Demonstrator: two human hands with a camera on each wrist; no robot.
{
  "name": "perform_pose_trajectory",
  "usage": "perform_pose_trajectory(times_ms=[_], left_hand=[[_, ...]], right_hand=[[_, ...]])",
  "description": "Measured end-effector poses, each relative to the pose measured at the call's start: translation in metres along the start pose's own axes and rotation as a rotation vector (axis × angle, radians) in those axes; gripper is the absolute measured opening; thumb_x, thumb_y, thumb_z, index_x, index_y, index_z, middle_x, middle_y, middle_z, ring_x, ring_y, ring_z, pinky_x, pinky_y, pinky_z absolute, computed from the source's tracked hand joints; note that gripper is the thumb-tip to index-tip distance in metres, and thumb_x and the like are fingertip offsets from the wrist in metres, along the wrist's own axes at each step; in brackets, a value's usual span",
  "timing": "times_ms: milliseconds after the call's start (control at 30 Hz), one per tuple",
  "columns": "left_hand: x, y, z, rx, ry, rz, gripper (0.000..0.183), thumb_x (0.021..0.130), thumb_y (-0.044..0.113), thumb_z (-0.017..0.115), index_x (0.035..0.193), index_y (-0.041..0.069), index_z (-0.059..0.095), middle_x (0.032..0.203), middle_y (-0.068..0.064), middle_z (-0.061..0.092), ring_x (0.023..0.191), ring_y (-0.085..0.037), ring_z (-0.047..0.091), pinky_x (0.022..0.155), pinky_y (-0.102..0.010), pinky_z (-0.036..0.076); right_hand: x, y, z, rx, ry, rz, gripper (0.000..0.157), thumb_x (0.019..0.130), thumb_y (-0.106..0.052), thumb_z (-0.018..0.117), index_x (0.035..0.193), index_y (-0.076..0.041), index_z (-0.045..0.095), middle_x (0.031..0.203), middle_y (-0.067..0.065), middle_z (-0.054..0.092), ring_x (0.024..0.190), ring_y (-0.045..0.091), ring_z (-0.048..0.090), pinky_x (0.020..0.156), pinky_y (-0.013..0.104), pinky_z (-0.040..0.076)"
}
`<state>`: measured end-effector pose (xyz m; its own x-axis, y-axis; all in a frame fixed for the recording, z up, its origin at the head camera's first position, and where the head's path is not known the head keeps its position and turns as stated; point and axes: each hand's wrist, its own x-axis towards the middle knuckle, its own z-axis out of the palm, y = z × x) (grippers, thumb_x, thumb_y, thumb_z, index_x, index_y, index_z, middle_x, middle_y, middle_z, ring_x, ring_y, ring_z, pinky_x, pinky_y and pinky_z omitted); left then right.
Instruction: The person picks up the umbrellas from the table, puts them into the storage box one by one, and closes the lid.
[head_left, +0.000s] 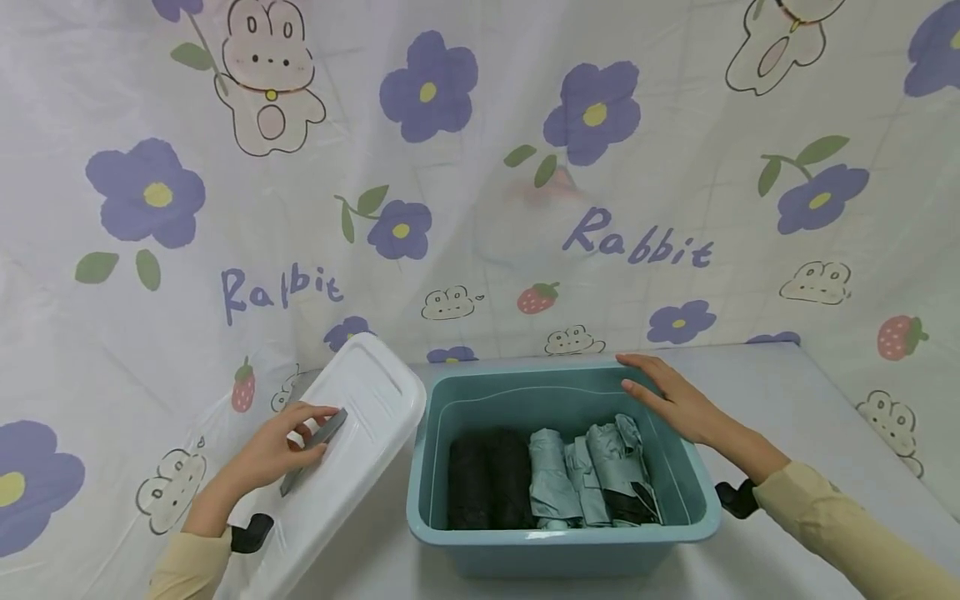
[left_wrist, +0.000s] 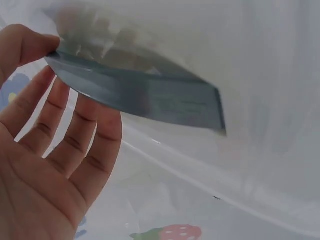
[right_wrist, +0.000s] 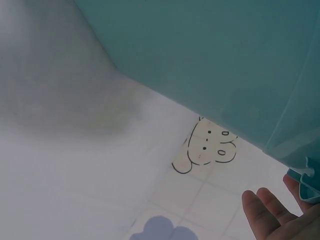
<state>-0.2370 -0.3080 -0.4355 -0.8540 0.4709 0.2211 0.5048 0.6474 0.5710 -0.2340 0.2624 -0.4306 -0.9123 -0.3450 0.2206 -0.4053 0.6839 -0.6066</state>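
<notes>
In the head view, my left hand (head_left: 262,450) pinches the grey handle (head_left: 322,433) of a white plastic lid (head_left: 378,400), which stands tilted to the left of a teal storage bin (head_left: 562,537). The left wrist view shows the thumb and fingertips on one end of the curved grey handle (left_wrist: 145,95). My right hand (head_left: 682,404) rests at the bin's far right corner, fingers mostly straight. From the right wrist, its fingers (right_wrist: 262,212) appear beside the rim. Inside the uncovered bin lie dark rolled bundles (head_left: 510,479) and several pale blue-grey folded bundles (head_left: 551,475).
The bin stands on a white tabletop (head_left: 757,400). Behind it hangs a pale curtain (head_left: 480,183) printed with purple flowers, rabbits and strawberries. The lid's lower end runs out of the head view at the bottom.
</notes>
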Motion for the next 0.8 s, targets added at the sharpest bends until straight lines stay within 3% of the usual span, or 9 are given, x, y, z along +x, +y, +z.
perform_pose_trajectory(times_ms=[367,800], left_hand=[[0.011,0.024,-0.003,0.025,-0.075,0.063,0.048,0.079,0.004,0.069,0.123,0.016,0.058,0.103,0.000,0.056,0.076,-0.012,0.053,0.061,-0.022,0.048],[0.028,0.053,0.003,0.040,-0.213,0.102,0.046,0.082,0.010,0.066,0.126,0.022,0.058,0.109,0.005,0.056,0.083,-0.013,0.052,0.066,-0.025,0.049]], right_hand=[[0.000,0.001,0.000,0.005,-0.005,0.001,0.051,0.099,-0.032,0.041,0.143,-0.009,0.033,0.146,0.019,0.031,0.133,0.042,0.027,0.099,0.065,0.024],[0.000,0.003,0.001,-0.003,0.001,0.001,0.050,0.099,-0.033,0.040,0.143,-0.009,0.033,0.145,0.019,0.031,0.132,0.042,0.028,0.098,0.065,0.025]])
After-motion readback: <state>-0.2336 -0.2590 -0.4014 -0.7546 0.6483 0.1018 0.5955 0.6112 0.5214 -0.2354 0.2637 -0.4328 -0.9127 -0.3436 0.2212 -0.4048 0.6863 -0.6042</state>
